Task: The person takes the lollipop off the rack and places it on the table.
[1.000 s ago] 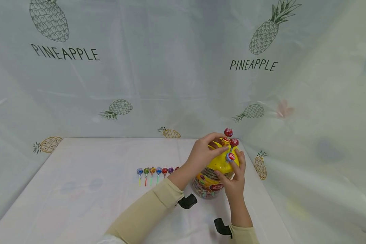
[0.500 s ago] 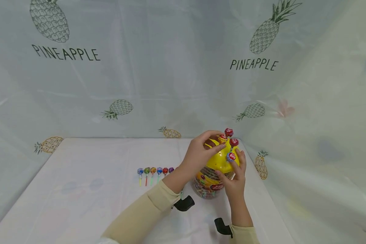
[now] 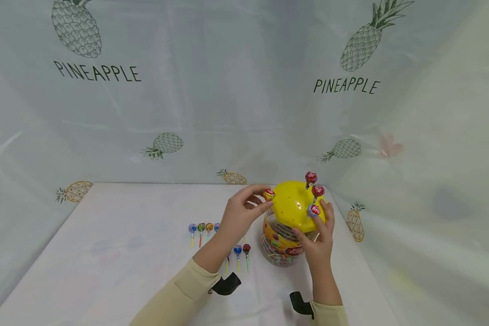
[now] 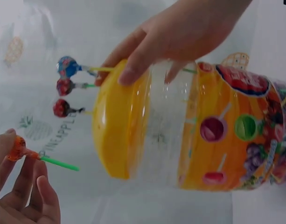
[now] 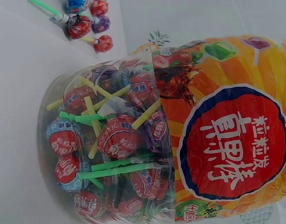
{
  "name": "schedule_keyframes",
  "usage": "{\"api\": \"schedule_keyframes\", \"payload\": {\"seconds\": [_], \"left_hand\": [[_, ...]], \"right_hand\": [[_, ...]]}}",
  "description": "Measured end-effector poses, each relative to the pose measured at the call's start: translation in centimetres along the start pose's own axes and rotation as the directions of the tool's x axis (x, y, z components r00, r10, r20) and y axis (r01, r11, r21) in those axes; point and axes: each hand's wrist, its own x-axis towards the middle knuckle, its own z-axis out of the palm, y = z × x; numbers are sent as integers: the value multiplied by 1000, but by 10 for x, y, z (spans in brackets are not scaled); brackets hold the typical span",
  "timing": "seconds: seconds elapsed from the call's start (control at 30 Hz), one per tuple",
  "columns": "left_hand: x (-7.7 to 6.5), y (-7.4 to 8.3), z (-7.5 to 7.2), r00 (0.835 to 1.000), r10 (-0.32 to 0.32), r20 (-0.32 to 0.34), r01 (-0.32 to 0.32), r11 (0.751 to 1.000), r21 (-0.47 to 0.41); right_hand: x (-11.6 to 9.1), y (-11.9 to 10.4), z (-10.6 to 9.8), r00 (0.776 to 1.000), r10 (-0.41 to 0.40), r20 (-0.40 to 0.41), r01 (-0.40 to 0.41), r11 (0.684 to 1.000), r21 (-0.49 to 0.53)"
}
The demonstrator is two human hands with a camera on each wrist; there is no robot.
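My left hand pinches an orange-wrapped lollipop by its candy head, its green stick pointing toward the jar. It is just left of the jar's yellow domed lid, apart from it. My right hand grips the lid's right side, thumb at the near edge. Three lollipops stand upright in the lid: two red ones and a blue one by my right fingers. The clear jar with an orange label holds many lollipops in its lower part.
Loose lollipops lie on the white table in two rows, a back one and a nearer one, partly behind my left arm. A curtain printed with pineapples hangs behind the table.
My left hand has drawn the orange lollipop away from the lid, to the left. More of the lid and the nearer row show now. My right hand stays on the lid.
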Motion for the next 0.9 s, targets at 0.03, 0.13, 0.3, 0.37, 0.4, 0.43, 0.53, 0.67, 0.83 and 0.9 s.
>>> {"api": "schedule_keyframes", "payload": {"seconds": [0.03, 0.13, 0.3, 0.37, 0.4, 0.43, 0.53, 0.67, 0.83, 0.9], "left_hand": [[-2, -1, -4, 1000, -2, -6, 2, 1000, 7], [-9, -6, -14, 1000, -12, -21, 12, 1000, 29], [-21, -17, -27, 996, -71, -55, 73, 997, 28], [-27, -22, -31, 992, -109, -63, 110, 994, 14], [-29, -25, -33, 990, -127, -64, 127, 992, 8], [-31, -28, -35, 987, -149, -63, 150, 989, 8], [-37, -36, -39, 975, -215, -55, 216, 976, 20], [-46, -48, -45, 955, -290, -55, 292, 956, 31], [-59, -64, -54, 936, -348, -55, 349, 937, 22], [-65, -70, -57, 933, -357, -42, 358, 933, 18]], "right_hand": [[0, 0, 0, 1000, 3, 0, -3, 1000, 6], [0, 0, 0, 1000, 3, 0, -3, 1000, 19], [0, 2, 0, 1000, 7, 2, -7, 1000, 20], [0, 2, 0, 1000, 15, 3, -15, 1000, 16], [0, 2, 0, 1000, 17, 3, -17, 1000, 14], [0, 2, 0, 1000, 17, 3, -17, 1000, 12], [-1, 2, 0, 1000, 15, 3, -15, 1000, 11], [-1, 2, 0, 1000, 7, 2, -7, 1000, 22], [0, 2, 0, 1000, 15, 2, -15, 1000, 25], [0, 1, 0, 1000, 19, 3, -19, 1000, 24]]}}
